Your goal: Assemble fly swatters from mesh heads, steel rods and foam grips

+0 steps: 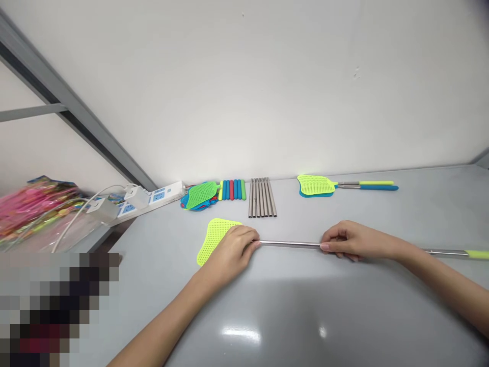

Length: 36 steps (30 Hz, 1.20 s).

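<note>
Swatter in work lies across the middle of the table (pixel 290 316), left to right, in front of the person. Yellow-green mesh head (pixel 216 237) at its left end, metal rod (pixel 290 243) in the middle, yellow-green grip (pixel 477 254) at its right end, running out of view.

Left hand (pixel 237 247): fingers closed on the swatter where head meets rod; hand hides the joint and part of the mesh. Right hand (pixel 349 242): thumb and fingers pinching the rod, well right of the left hand. Bare rod shows between the two. Right forearm crosses in front of the rod, which reappears past it.

Far side, left to right: pile of swatter heads (pixel 200 194), green one on top, blue below; row of coloured grips (pixel 232 189), yellow, blue, red, green, side by side; row of metal tubes (pixel 263 199), just right of the grips. Farther right, two swatters with handles (pixel 315 184), yellow-green head over blue, grips pointing right.

Far left: white power strip (pixel 168 191) with adapters (pixel 102 210) plugged in, cables attached. Beyond that, pink items in clear plastic (pixel 38 204). Near left corner is pixelated, can't tell what's there.
</note>
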### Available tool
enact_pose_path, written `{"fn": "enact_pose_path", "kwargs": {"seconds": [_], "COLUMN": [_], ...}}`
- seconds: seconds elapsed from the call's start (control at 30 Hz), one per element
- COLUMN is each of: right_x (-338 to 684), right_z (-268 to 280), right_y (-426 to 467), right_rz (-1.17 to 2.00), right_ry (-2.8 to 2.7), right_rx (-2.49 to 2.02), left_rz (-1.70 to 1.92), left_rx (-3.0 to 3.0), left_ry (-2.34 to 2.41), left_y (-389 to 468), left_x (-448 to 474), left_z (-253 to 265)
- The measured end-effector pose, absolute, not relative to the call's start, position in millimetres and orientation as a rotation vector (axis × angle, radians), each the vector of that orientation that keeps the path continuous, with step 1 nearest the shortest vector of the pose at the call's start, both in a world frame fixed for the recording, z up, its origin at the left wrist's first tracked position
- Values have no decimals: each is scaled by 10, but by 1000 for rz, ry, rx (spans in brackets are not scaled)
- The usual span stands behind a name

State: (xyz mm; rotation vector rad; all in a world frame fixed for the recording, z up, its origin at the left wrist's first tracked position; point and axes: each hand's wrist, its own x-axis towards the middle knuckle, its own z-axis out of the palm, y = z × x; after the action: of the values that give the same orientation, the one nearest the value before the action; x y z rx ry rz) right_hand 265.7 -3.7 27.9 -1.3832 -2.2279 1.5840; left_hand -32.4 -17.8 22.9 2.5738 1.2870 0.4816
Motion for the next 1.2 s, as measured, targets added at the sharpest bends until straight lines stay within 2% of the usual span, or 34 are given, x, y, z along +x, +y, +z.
{"fn": "enact_pose_path", "kwargs": {"seconds": [0.13,0.33,0.67,1.2], "right_x": [2660,2620,2611,2605], "right_z": [240,243,248,261], "right_y": [-21,-45,-85,-207], "right_rz": [1328,1260,1262,1824], "right_ry": [-2286,-2344,-2463,-2149], "right_rx": [-1430,-1414,-1426,-1573], "left_rz": [298,12,31,60], "left_rx": [2614,2650,2781,2868], "left_ry": [1240,1154,1179,1107], "left_y": [-252,-415,-482,-590], "left_x": [-305,-239,-148,-90], "left_z": [330,369,219,214]}}
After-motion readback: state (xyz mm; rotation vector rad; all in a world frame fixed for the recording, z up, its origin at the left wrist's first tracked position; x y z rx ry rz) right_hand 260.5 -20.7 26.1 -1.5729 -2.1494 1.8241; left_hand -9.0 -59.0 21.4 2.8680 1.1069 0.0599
